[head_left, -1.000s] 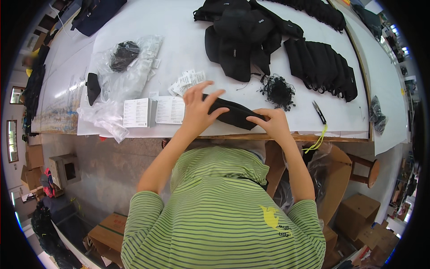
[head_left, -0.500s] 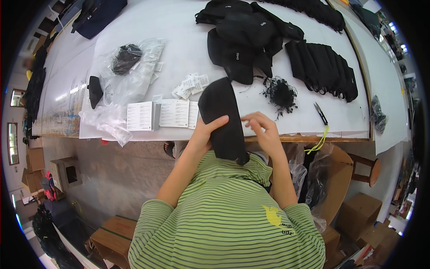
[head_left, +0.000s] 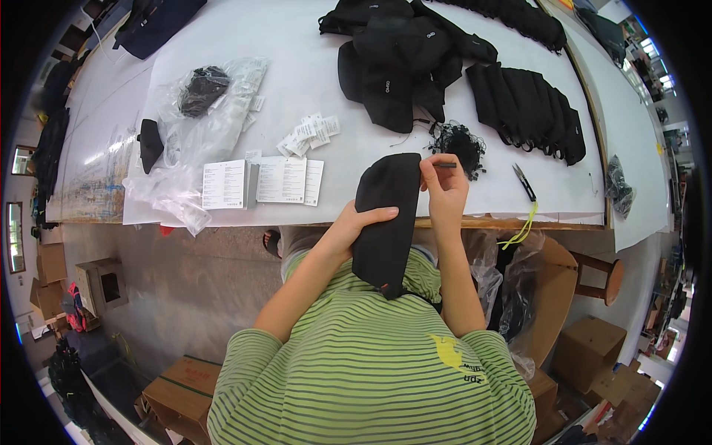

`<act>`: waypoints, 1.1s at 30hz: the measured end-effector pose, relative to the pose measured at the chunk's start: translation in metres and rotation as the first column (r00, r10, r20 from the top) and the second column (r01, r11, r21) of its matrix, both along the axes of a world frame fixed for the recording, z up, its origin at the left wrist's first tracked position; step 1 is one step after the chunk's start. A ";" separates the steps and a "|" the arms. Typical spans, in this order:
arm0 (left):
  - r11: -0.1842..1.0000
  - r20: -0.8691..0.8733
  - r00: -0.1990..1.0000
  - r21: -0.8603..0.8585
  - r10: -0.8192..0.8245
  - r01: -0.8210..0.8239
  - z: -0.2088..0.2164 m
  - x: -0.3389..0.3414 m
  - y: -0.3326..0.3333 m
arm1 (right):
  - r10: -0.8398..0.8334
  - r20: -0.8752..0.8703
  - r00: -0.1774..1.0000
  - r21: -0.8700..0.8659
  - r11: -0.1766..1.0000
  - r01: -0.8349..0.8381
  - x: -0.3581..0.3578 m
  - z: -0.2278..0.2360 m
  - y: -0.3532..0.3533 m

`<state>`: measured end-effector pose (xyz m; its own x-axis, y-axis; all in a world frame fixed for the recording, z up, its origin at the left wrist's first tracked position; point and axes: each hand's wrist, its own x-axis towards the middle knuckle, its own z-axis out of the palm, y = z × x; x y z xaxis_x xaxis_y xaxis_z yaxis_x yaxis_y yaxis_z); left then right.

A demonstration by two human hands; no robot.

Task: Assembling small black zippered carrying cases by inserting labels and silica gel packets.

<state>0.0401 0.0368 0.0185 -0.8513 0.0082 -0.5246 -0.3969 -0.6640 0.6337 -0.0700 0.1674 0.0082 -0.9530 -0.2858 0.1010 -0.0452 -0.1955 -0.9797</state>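
My left hand (head_left: 360,228) grips a folded black fabric piece (head_left: 387,222) by its left side, thumb lying across its face. The piece stands nearly upright above the table's front edge, with a small red mark near its lower end. At its upper right edge, the fingers of my right hand (head_left: 443,185) are pinched together. A small dark strip (head_left: 446,165) sticks out from between these fingers; whether it joins the fabric piece I cannot tell. Just beyond my right hand lies a tangle of thin black cords (head_left: 461,144) with small tabs.
A heap of black fabric pieces (head_left: 400,59) lies farther back, beside a fanned row of black pieces (head_left: 526,111). Thread snips (head_left: 525,182) with a yellow cord rest at right. White card stacks (head_left: 282,179), loose white labels (head_left: 310,133) and clear plastic bags (head_left: 230,93) lie left.
My right hand has moved up to the fabric piece's upper edge and its fingers have closed, with a dark strip now showing in them. The fabric piece has shifted slightly down and right.
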 end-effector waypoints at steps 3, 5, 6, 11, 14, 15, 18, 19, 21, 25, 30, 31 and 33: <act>0.999 -0.010 0.999 0.008 0.034 -0.034 0.000 0.000 0.002 | -0.016 0.042 0.999 0.001 1.000 0.016 0.006 -0.001 0.000; 0.999 0.003 0.999 0.017 0.040 -0.040 0.001 0.001 0.004 | -0.059 0.061 0.996 0.026 0.998 0.058 0.010 0.001 0.001; 0.999 0.004 0.999 0.018 0.040 -0.040 0.003 0.001 0.005 | -0.078 -0.037 0.996 0.103 0.991 0.081 0.012 0.001 0.001; 0.966 0.151 0.982 0.212 0.114 -0.145 0.002 0.002 -0.008 | 0.003 -0.318 0.948 0.282 0.955 0.092 0.026 0.013 -0.001; 0.924 0.215 0.958 0.290 0.190 -0.249 0.002 0.001 -0.017 | 0.290 -0.271 0.918 0.375 0.910 -0.177 0.038 0.025 -0.003; 0.894 0.247 0.945 0.340 0.215 -0.292 0.001 0.000 -0.021 | 0.293 -0.263 0.919 0.377 0.908 -0.182 0.045 0.029 -0.004; 0.874 0.232 0.924 0.320 0.303 -0.367 -0.005 0.000 -0.032 | 0.504 -0.100 0.858 0.389 0.814 -0.432 0.061 0.042 -0.003; 0.864 0.215 0.916 0.314 0.338 -0.393 -0.008 0.001 -0.035 | 0.507 -0.092 0.857 0.388 0.811 -0.438 0.063 0.045 -0.004; 0.865 0.228 0.911 0.302 0.343 -0.402 -0.011 0.004 -0.038 | 0.534 -0.071 0.843 0.391 0.792 -0.468 0.066 0.047 -0.006; 0.861 0.212 0.925 0.346 0.314 -0.372 -0.020 0.008 -0.039 | 0.555 -0.050 0.831 0.395 0.775 -0.494 0.068 0.043 -0.007; 0.852 0.185 0.918 0.344 0.350 -0.394 -0.033 0.007 -0.048 | 0.364 -0.353 0.862 0.428 0.882 -0.197 0.057 0.035 -0.008; 0.826 0.157 0.887 0.324 0.434 -0.462 -0.030 0.007 -0.046 | 0.365 -0.353 0.861 0.429 0.882 -0.198 0.057 0.035 -0.004; 0.789 0.121 0.844 0.307 0.522 -0.532 -0.027 0.005 -0.042 | 0.082 -0.445 0.892 0.466 0.871 0.153 0.059 0.038 0.007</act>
